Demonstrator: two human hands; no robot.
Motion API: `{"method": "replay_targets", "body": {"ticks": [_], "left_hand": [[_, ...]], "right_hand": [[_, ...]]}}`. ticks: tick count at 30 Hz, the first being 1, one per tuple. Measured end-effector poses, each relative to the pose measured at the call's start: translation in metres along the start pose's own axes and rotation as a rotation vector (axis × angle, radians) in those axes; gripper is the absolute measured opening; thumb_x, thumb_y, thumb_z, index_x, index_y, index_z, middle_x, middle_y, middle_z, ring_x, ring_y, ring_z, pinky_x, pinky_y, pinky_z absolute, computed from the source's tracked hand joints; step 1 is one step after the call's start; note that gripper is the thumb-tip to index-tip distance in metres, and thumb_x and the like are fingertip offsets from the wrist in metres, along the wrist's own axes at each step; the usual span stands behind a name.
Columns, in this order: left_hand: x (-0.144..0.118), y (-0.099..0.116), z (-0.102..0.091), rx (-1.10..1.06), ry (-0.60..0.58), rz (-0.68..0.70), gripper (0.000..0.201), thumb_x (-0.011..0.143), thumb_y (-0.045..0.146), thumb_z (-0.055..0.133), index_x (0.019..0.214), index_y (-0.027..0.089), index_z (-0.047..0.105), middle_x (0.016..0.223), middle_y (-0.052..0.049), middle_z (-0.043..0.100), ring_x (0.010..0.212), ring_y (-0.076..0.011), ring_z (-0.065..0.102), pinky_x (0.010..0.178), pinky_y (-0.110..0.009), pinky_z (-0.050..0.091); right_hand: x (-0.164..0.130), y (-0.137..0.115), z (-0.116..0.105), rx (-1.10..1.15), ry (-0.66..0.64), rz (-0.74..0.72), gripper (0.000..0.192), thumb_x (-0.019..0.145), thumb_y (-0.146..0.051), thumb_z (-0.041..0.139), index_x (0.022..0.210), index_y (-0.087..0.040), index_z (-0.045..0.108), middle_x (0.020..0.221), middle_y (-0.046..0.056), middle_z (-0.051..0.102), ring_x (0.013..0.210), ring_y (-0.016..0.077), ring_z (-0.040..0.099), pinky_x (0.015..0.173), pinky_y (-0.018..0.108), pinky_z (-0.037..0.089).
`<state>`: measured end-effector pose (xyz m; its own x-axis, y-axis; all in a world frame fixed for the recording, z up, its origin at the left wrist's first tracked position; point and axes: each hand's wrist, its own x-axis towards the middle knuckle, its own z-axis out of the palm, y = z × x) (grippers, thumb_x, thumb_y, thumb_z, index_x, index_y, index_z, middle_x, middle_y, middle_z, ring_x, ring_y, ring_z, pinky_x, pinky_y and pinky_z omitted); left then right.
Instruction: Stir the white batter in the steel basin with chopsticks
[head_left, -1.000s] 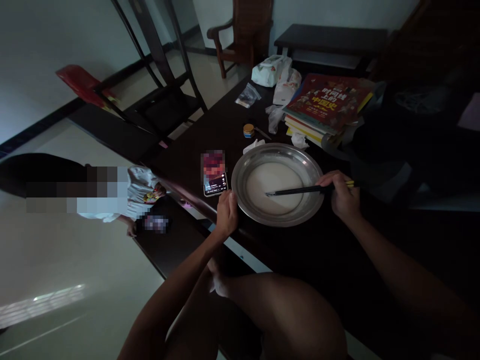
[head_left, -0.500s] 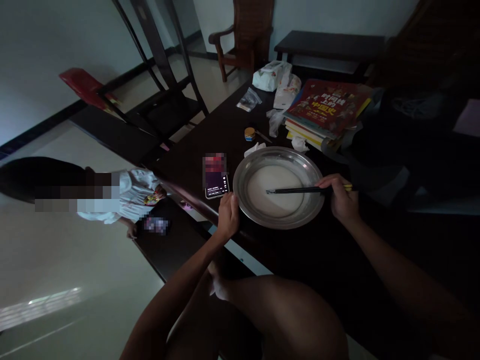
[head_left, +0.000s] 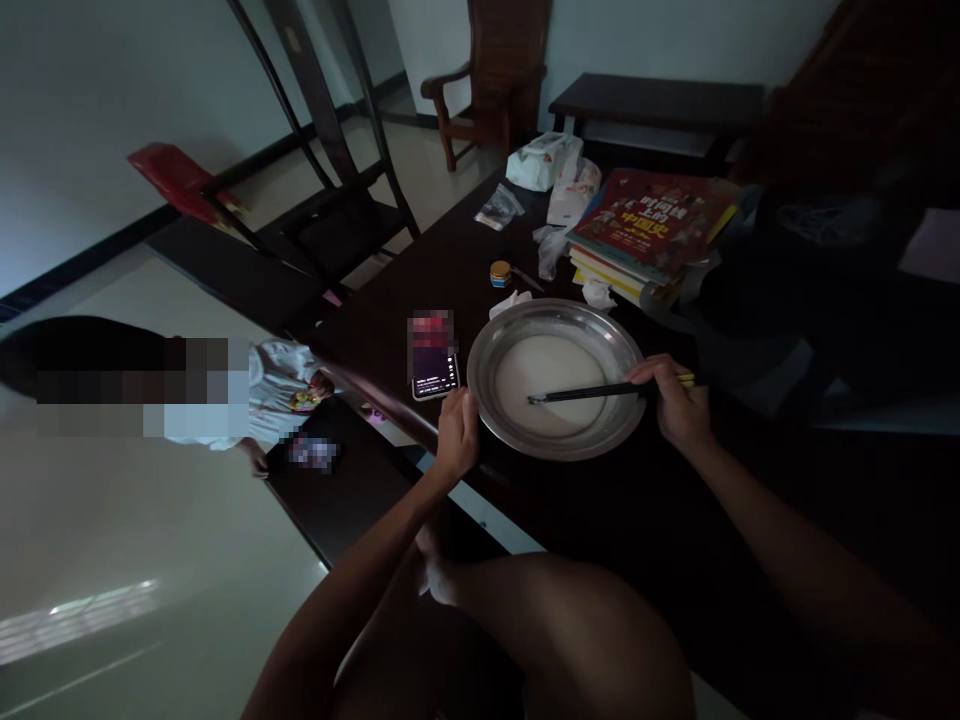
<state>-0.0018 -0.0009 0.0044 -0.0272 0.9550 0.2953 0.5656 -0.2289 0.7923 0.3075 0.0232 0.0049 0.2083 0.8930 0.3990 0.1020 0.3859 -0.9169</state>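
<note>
A wide metal basin (head_left: 487, 420) stands on the dark table, with a milky white liquid (head_left: 555, 365) in it. On its near left rim is my left hand (head_left: 457, 432), closed with the thumb against the edge; the fingertips are partly hidden. My right hand (head_left: 679, 405) grips a pair of black chopsticks (head_left: 592, 391) near their yellowish ends, at the basin's right side. Their tips dip into the white liquid left of its middle. Just left of the basin lies a phone (head_left: 435, 372) with its screen lit.
Behind the basin are crumpled tissue (head_left: 598, 294), a small jar (head_left: 500, 273), plastic bags (head_left: 544, 160) and a stack of books (head_left: 652, 220). At the left, another person (head_left: 277, 380) is by a dark bench (head_left: 352, 480) with a second phone (head_left: 315, 453). Chairs (head_left: 491, 90) stand farther back.
The chopstick tips have moved slightly left and toward me in the liquid, and my right hand has shifted a little. My left hand keeps its place on the rim.
</note>
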Motion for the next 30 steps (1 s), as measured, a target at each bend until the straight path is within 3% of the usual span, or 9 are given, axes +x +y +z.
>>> {"method": "replay_targets", "body": {"ticks": [5, 18, 23, 30], "left_hand": [[-0.0007, 0.0008, -0.0002, 0.007, 0.005, -0.002, 0.067, 0.102, 0.068, 0.017, 0.072, 0.023, 0.056, 0.077, -0.007, 0.063, 0.079, -0.023, 0.06, 0.08, -0.039, 0.05], [-0.0004, -0.0004, 0.0018, 0.019, 0.009, 0.015, 0.066, 0.102, 0.068, 0.015, 0.07, 0.023, 0.052, 0.075, -0.006, 0.061, 0.078, -0.0221, 0.059, 0.079, -0.037, 0.049], [-0.0012, 0.0005, 0.001, 0.02, 0.009, 0.011, 0.066, 0.102, 0.068, 0.016, 0.071, 0.023, 0.052, 0.076, -0.006, 0.061, 0.079, -0.0222, 0.059, 0.079, -0.037, 0.048], [-0.0003, -0.0002, 0.0023, 0.024, 0.008, 0.012, 0.066, 0.102, 0.068, 0.015, 0.07, 0.023, 0.051, 0.075, -0.006, 0.06, 0.077, -0.0218, 0.058, 0.078, -0.037, 0.048]], "right_hand": [[0.0002, 0.0009, -0.0004, 0.002, 0.054, 0.023, 0.045, 0.091, -0.06, 0.061, 0.064, -0.025, 0.07, 0.07, 0.002, 0.071, 0.072, 0.0197, 0.066, 0.078, 0.038, 0.052], [-0.0004, 0.0016, -0.0002, -0.002, 0.0, 0.002, 0.043, 0.091, -0.058, 0.062, 0.065, -0.025, 0.072, 0.071, 0.003, 0.071, 0.075, 0.0203, 0.067, 0.08, 0.039, 0.052], [0.0002, 0.0032, -0.0006, 0.024, 0.065, 0.001, 0.043, 0.092, -0.056, 0.061, 0.064, -0.025, 0.07, 0.069, 0.002, 0.07, 0.073, 0.0195, 0.066, 0.078, 0.038, 0.051], [-0.0012, 0.0027, -0.0003, 0.031, 0.027, 0.006, 0.039, 0.092, -0.054, 0.063, 0.067, -0.025, 0.073, 0.073, 0.002, 0.072, 0.077, 0.019, 0.067, 0.081, 0.036, 0.051]]}}
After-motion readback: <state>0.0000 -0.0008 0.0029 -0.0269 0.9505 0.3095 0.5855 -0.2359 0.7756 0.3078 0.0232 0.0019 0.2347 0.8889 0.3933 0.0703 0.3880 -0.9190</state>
